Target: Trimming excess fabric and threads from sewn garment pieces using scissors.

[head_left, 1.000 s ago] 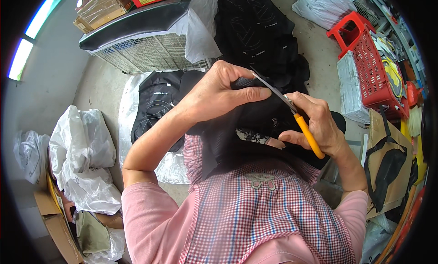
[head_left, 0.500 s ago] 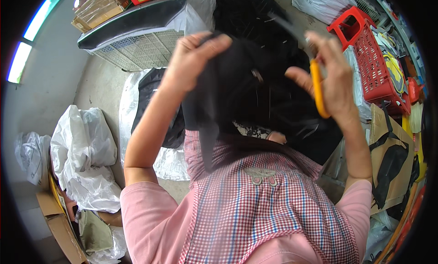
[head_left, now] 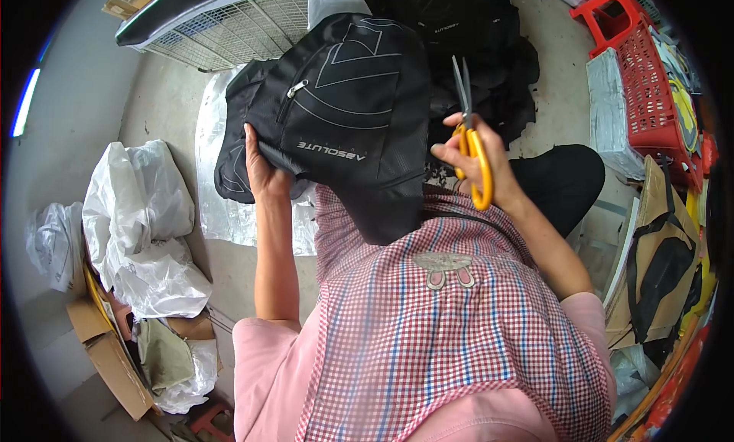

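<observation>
A black bag (head_left: pixel 348 98) with a short silver zip, pale stitched lines and light lettering is held up over my lap. Its lower edge is gripped by my left hand (head_left: pixel 267 167), thumb on the near face and the other fingers behind it. My right hand (head_left: pixel 497 159) holds yellow-handled scissors (head_left: pixel 479 174) just right of the bag. Their blades point away from me, slightly apart, and do not touch the fabric. Beyond lies a heap of similar black bag pieces (head_left: pixel 489 67). Another black piece (head_left: pixel 233 170) shows behind the bag on the left, over silvery sheeting.
A wire-mesh crate (head_left: pixel 229 37) stands at the far left. On the right are a red stool (head_left: pixel 608 17), a red plastic basket (head_left: pixel 650 98) and a flat cardboard sheet (head_left: pixel 650 289) with black straps. White plastic sacks (head_left: pixel 141 228) and an opened carton (head_left: pixel 107 358) sit at left.
The bag has turned to show its zipped, lettered face. My left hand has come lower and nearer me on its edge. The scissors have moved down and left, closer to the bag.
</observation>
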{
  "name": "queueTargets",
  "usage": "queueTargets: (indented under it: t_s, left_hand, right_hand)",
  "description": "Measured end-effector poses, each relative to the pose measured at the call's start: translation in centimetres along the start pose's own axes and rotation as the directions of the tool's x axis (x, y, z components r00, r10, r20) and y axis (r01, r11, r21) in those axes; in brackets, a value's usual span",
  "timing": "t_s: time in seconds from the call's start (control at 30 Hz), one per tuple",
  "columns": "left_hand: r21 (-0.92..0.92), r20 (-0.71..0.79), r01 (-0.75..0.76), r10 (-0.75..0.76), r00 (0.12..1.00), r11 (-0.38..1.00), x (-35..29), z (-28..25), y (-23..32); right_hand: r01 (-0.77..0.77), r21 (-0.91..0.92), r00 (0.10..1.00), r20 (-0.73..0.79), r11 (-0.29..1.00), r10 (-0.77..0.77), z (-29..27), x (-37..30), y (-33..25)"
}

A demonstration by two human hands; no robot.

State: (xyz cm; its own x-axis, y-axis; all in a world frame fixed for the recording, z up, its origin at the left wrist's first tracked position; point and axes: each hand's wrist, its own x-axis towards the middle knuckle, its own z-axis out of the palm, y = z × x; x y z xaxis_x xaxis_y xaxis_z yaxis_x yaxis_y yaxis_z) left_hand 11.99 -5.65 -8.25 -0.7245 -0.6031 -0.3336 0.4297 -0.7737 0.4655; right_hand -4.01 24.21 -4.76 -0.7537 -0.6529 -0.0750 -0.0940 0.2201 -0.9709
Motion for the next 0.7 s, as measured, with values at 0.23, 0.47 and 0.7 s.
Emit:
queueTargets:
  t_s: [0.23,0.47,0.7]
  left_hand:
    - [-0.206,-0.039,-0.08,0.074,0.997,0.975,-0.9,-1.2,-1.0]
    - [0.44,-0.119,-0.09,0.158,0.98,0.894,-4.0,-3.2,-0.8]
    - [0.985,-0.143,0.153,0.118,0.983,-0.081,-8.2,-3.5,1.3]
  right_hand:
    - [0.021,0.017,0.996,0.088,1.0,-0.022,2.6,-0.9,0.5]
    - [0.088,0.06,0.995,0.039,0.994,-0.09,0.7,0.4,-1.8]
    - [0.221,0.087,0.972,0.064,0.971,-0.227,-1.2,2.4,-2.9]
